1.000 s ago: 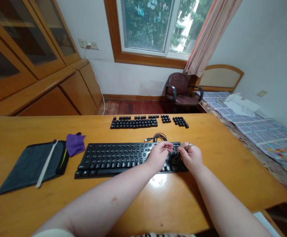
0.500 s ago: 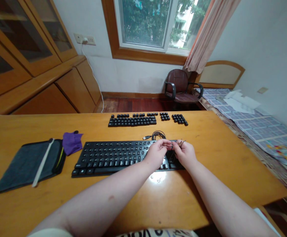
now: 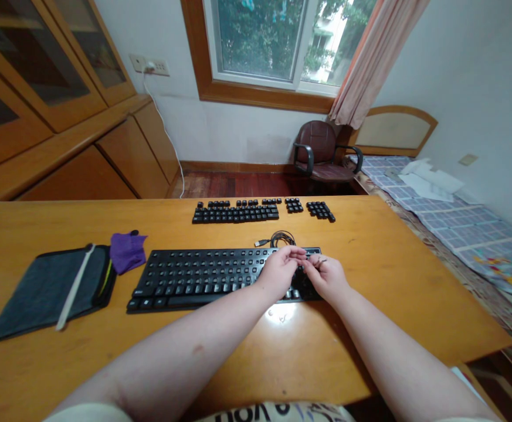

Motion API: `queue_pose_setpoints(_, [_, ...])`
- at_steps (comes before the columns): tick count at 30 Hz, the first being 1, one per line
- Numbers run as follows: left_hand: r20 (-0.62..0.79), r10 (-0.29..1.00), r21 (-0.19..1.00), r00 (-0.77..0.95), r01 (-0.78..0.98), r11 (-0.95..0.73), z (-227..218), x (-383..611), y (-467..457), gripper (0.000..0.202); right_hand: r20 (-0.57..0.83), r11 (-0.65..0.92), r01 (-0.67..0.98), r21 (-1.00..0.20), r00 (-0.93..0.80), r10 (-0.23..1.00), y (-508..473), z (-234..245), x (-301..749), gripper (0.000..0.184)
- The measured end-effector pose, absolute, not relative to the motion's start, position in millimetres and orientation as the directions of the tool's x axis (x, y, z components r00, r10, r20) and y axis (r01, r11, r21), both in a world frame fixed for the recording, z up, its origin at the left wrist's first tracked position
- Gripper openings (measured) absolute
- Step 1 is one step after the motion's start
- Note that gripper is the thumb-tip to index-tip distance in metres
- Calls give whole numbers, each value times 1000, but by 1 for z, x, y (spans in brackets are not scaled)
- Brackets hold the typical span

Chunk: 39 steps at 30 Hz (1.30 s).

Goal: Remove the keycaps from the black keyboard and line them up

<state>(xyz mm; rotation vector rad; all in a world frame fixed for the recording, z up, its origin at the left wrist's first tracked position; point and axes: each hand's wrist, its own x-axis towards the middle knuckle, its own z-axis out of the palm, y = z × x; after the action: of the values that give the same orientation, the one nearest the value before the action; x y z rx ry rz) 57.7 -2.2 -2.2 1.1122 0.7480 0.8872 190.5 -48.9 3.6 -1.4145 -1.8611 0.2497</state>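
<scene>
A black keyboard [image 3: 203, 272] lies on the wooden desk, most of its upper keys off and their small posts bare; a long space bar and some bottom keys are still on. Over its right part, my left hand [image 3: 282, 269] is closed with fingers curved and pressed together; whatever they hold is hidden. My right hand [image 3: 328, 276] meets it fingertip to fingertip, closed around a thin, dark, wire-like tool [image 3: 321, 261] that pokes out above the fingers. Behind both hands sits the coiled black USB cable [image 3: 282, 237].
Removed keycaps [image 3: 236, 214] stand in rows along the desk's far edge. To the left lie a grey pouch [image 3: 40, 287], a pale flat stick [image 3: 75, 287] across it and a purple cloth [image 3: 128, 252]. A chair [image 3: 321, 149] and a bed [image 3: 449, 217] are beyond the desk.
My hands have shifted slightly, the right one rolling inward and lower over the keyboard. Less of the thin tool sticks out now. The keyboard and keycap rows stay where they were.
</scene>
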Motion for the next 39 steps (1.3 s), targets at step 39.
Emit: queue_pose_setpoints(39, [294,561,693,774,231,-683,-11,54,-11,23,564,515,715,-473,-204,800,-63,5,190,22])
